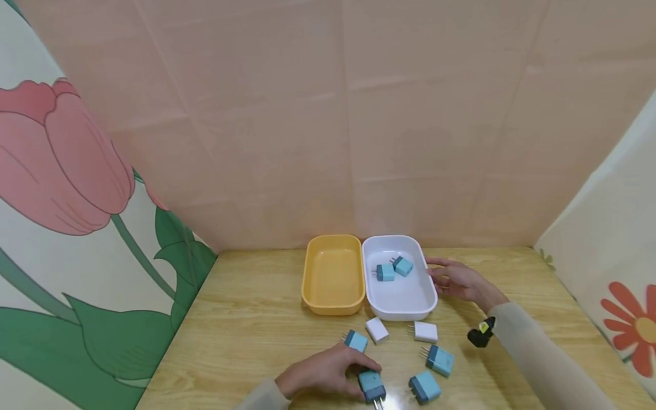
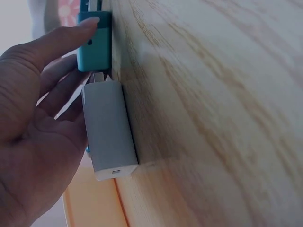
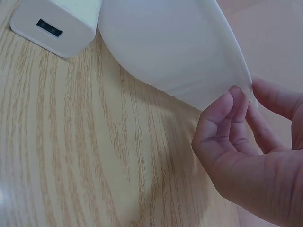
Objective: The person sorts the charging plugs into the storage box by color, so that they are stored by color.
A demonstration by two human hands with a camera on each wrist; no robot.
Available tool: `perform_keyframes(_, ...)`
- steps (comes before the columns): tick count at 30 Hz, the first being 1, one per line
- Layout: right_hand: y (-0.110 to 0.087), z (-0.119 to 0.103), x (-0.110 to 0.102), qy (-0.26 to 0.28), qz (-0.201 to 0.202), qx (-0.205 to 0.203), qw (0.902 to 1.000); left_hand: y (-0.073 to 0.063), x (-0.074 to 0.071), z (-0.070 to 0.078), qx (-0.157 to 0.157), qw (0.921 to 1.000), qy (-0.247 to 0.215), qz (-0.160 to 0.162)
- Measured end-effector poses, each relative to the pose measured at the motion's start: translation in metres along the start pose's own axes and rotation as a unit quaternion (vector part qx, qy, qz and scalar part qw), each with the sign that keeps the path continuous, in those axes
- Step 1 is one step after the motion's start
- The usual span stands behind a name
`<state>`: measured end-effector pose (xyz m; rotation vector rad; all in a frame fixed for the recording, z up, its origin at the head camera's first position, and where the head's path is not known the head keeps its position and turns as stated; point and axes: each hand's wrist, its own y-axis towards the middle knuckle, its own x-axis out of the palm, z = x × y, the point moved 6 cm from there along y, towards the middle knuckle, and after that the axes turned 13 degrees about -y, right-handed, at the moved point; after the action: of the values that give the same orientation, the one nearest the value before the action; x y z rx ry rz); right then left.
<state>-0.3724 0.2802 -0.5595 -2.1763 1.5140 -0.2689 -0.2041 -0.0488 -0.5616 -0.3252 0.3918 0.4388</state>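
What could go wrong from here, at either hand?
1. The blue wall charger in the left grip has exposed metal prongs; they could snag on something if it is moved.
2. A white wall charger lies right by that grip and might get nudged.
3. The right grip touches the white tray; a push could shift it and slide the two loose blue chargers inside.
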Motion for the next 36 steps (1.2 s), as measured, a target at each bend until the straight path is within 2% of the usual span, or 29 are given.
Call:
perform_keyframes(12,-0.0008,0.0005,-0.0026,0.0,0.014,0.008,0.9999,0.0003,0.0005,0.0026,-0.001,0.9998,0.003,0.02)
perform_keyframes(23,-0.0002,0.0,0.0008,0.004,0.005,0.002,1.0,0.001,0.0012,0.0009,0.001,0.9994,0.018,0.029)
perform_keyframes(33,0.0011,-0.0017,0.0002,0.0,0.005,-0.005,1.0,-0.0003,-0.0004,0.0012,0.019,0.9936,0.102,0.046)
perform_keyframes(36,0.0018,-0.0005,0.0005,0.003,0.004,-0.004,1.0,-0.0011,0.0004,0.0021,0.023,0.9924,0.112,0.046)
